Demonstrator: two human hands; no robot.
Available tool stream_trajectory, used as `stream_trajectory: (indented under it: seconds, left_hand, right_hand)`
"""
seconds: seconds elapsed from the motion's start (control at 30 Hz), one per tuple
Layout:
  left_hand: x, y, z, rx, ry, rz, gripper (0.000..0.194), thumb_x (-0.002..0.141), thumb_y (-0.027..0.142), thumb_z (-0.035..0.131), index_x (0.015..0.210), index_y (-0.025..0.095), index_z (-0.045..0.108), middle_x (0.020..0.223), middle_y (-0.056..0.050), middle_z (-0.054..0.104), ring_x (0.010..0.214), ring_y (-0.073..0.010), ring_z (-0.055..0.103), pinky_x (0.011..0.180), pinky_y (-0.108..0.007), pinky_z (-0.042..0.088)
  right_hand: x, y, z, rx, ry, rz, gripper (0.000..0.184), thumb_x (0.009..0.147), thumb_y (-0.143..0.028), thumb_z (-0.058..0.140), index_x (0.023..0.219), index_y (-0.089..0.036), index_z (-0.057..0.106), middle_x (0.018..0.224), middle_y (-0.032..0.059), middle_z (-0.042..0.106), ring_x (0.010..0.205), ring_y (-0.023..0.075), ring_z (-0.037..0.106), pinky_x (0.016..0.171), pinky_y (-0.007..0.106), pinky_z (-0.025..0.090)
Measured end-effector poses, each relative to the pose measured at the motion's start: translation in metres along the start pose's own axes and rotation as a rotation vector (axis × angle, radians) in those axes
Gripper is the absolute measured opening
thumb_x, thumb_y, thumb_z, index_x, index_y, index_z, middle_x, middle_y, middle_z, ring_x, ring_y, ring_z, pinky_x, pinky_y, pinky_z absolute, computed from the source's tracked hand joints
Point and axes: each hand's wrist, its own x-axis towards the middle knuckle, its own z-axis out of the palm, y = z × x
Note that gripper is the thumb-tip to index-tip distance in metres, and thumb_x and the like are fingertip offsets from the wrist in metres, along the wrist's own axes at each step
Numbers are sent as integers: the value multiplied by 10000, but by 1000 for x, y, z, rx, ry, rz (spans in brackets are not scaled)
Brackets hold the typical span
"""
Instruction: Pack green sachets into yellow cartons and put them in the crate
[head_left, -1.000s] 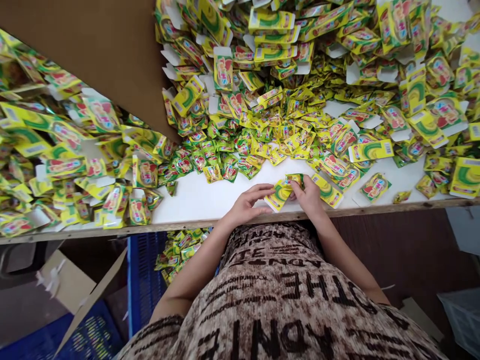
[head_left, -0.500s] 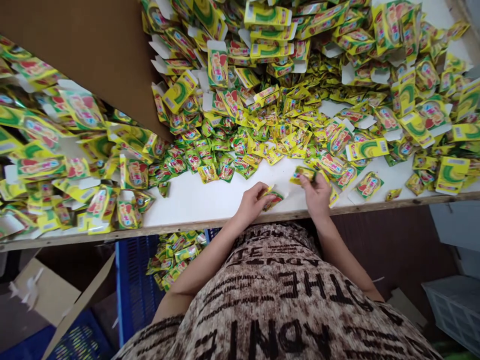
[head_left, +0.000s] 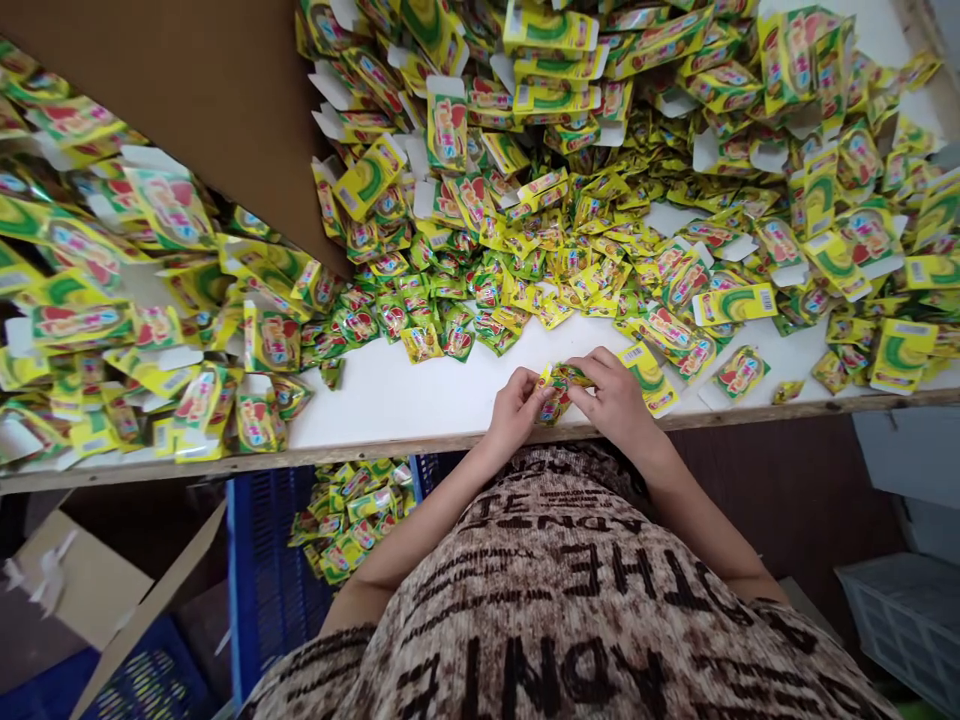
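Note:
My left hand [head_left: 513, 410] and my right hand [head_left: 613, 396] meet at the near edge of the white table [head_left: 420, 395]. Both are closed on a small yellow-green box with sachets [head_left: 556, 390] held between them just above the tabletop. A loose heap of small green and yellow sachets [head_left: 480, 300] lies just beyond my hands. Folded yellow cartons [head_left: 731, 302] are scattered to the right of my right hand.
A brown cardboard sheet [head_left: 195, 110] leans over the table at the back left. More cartons [head_left: 112, 300] cover the left side. Below the table edge stands a blue crate [head_left: 277, 580] holding filled packs [head_left: 349, 510]. A grey crate [head_left: 907, 610] sits on the floor, right.
Half a second ago my hands were apart, the right one picking sachets near the cartons. Now the right hand has come back left and both hands meet on the small box.

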Motion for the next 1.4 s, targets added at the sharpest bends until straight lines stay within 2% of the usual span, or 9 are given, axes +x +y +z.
stream_trajectory:
  seconds: [0.17, 0.3, 0.5, 0.73, 0.87, 1.0, 1.13, 1.23, 1.4]
  left_hand:
    - [-2, 3, -2, 15, -149, 15, 379, 764, 462, 714, 978, 182, 575, 826, 13, 611, 765, -139, 531, 708, -243, 417]
    - [-2, 6, -4, 11, -198, -5, 337, 760, 441, 716, 922, 157, 632, 773, 17, 595, 730, -138, 503, 710, -257, 406]
    - [-4, 9, -7, 36, -205, -7, 338, 713, 439, 754, 847, 149, 641, 707, 28, 560, 680, -128, 469, 654, -246, 383]
    - [-4, 5, -10, -79, -143, -8, 331, 740, 415, 736, 929, 158, 650, 820, 6, 628, 753, -139, 522, 724, -251, 431]
    - [-4, 3, -11, -31, -146, 18, 321, 730, 384, 733, 934, 147, 664, 823, -1, 643, 768, -149, 535, 744, -261, 439]
    - [-4, 1, -12, 4, -164, 24, 299, 734, 372, 716, 920, 144, 663, 780, 9, 621, 736, -145, 518, 709, -255, 423]
    - [-5, 3, -11, -11, -185, 27, 305, 753, 380, 720, 947, 153, 660, 801, 10, 625, 746, -144, 524, 718, -256, 424]
    - [-6, 6, -11, -28, -210, 9, 322, 747, 385, 734, 960, 153, 665, 821, 6, 645, 756, -142, 541, 732, -256, 438]
    - [-5, 1, -9, 36, -174, 12, 365, 731, 417, 741, 968, 143, 697, 879, -18, 705, 816, -170, 596, 795, -288, 475]
  right_hand:
    - [17, -8, -25, 69, -355, -99, 237, 855, -204, 594, 1062, -222, 708, 926, 40, 572, 874, 187, 573, 798, 305, 459]
    - [23, -11, -34, 66, -482, -228, 273, 910, -253, 581, 1168, -220, 662, 1001, 74, 609, 998, 228, 546, 886, 366, 443]
    - [25, -27, -29, -112, -450, -240, 149, 891, -217, 586, 972, -218, 711, 920, 83, 572, 925, 242, 494, 820, 383, 436]
    - [23, -21, -8, -63, -128, -193, 141, 909, -259, 597, 853, -243, 726, 1025, 78, 651, 1029, 254, 518, 891, 421, 442]
    - [23, -19, -3, -162, -298, -228, 177, 897, -353, 620, 850, -244, 751, 1262, 98, 591, 1280, 337, 373, 984, 543, 386]
    - [17, -17, -6, -142, -437, -212, 165, 902, -335, 611, 918, -235, 742, 1322, 113, 560, 1306, 341, 366, 1003, 576, 382]
    - [10, -11, -9, 4, -343, -217, 215, 938, -251, 545, 1091, -232, 694, 1218, 108, 619, 1170, 261, 504, 1000, 485, 431]
    - [10, -8, -8, 29, -193, -200, 147, 911, -263, 596, 942, -232, 736, 1136, 90, 662, 1161, 265, 504, 1020, 473, 424]
    - [14, -10, -5, -11, -383, -171, 221, 919, -273, 581, 828, -252, 782, 1188, 83, 664, 1248, 300, 449, 1034, 540, 396]
